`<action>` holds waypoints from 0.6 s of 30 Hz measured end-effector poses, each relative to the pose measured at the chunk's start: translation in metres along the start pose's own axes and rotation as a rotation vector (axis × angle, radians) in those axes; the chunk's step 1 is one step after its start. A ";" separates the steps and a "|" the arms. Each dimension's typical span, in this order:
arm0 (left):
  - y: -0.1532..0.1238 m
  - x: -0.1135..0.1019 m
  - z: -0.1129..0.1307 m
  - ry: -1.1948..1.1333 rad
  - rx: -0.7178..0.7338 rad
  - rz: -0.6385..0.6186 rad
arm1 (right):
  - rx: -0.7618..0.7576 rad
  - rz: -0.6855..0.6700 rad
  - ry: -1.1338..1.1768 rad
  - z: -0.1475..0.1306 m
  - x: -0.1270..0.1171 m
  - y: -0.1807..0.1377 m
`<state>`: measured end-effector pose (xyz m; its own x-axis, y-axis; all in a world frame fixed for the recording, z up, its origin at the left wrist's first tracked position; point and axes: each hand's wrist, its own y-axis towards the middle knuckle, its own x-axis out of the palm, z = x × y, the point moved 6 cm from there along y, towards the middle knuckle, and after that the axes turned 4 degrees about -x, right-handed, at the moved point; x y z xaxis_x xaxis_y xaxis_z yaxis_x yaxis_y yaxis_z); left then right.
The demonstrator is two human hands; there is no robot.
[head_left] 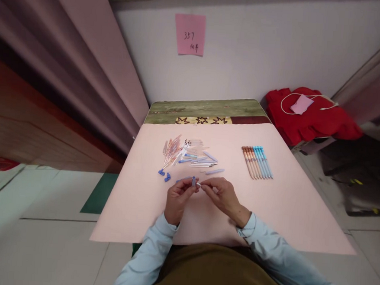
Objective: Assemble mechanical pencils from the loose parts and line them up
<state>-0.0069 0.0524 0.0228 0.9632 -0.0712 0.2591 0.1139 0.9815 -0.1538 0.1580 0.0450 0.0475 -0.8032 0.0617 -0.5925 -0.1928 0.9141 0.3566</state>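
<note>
My left hand (177, 201) pinches a small blue pen part (193, 182), upright with its round end on top. Close against it, my right hand (223, 197) has thumb and fingers closed on a thin white piece (198, 185), which points at the blue part. Whether the two pieces touch I cannot tell. Just beyond my hands lies a loose pile of pen parts: clear patterned tubes (173, 148), white refills (204, 165) with dark tips, and blue barrels (214, 171). Small dark blue clips (167, 176) lie left of my left hand.
A neat row of pens, brown-topped ones (250, 162) beside blue ones (264, 163), lies at the right on the pink-covered table (286, 210). Behind that corner is a red cloth (308, 120) with a white cable. Curtains hang left; a wall stands behind the table.
</note>
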 end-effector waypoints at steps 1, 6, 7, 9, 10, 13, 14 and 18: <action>0.002 -0.003 0.002 0.004 0.007 0.018 | 0.001 0.013 -0.027 0.005 -0.005 0.002; 0.014 -0.015 0.020 -0.040 0.068 0.105 | 0.016 -0.002 -0.403 0.044 -0.025 0.014; 0.016 -0.016 0.023 -0.054 0.071 0.112 | 0.011 -0.030 -0.453 0.052 -0.025 0.016; 0.020 -0.016 0.029 -0.075 0.074 0.121 | 0.007 -0.067 -0.500 0.062 -0.024 0.017; 0.022 -0.016 0.031 -0.079 0.077 0.124 | 0.006 -0.074 -0.506 0.065 -0.024 0.016; 0.027 -0.016 0.038 -0.074 0.096 0.140 | 0.019 -0.048 -0.473 0.062 -0.031 0.010; 0.029 -0.017 0.040 -0.072 0.103 0.149 | 0.039 -0.022 -0.440 0.059 -0.036 0.008; 0.035 -0.015 0.048 -0.070 0.127 0.173 | 0.210 0.081 -0.184 0.044 -0.057 -0.003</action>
<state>-0.0293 0.0966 0.0589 0.9460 0.1080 0.3058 -0.0871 0.9929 -0.0814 0.2296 0.0568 0.0483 -0.6917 0.1921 -0.6962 0.0044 0.9651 0.2619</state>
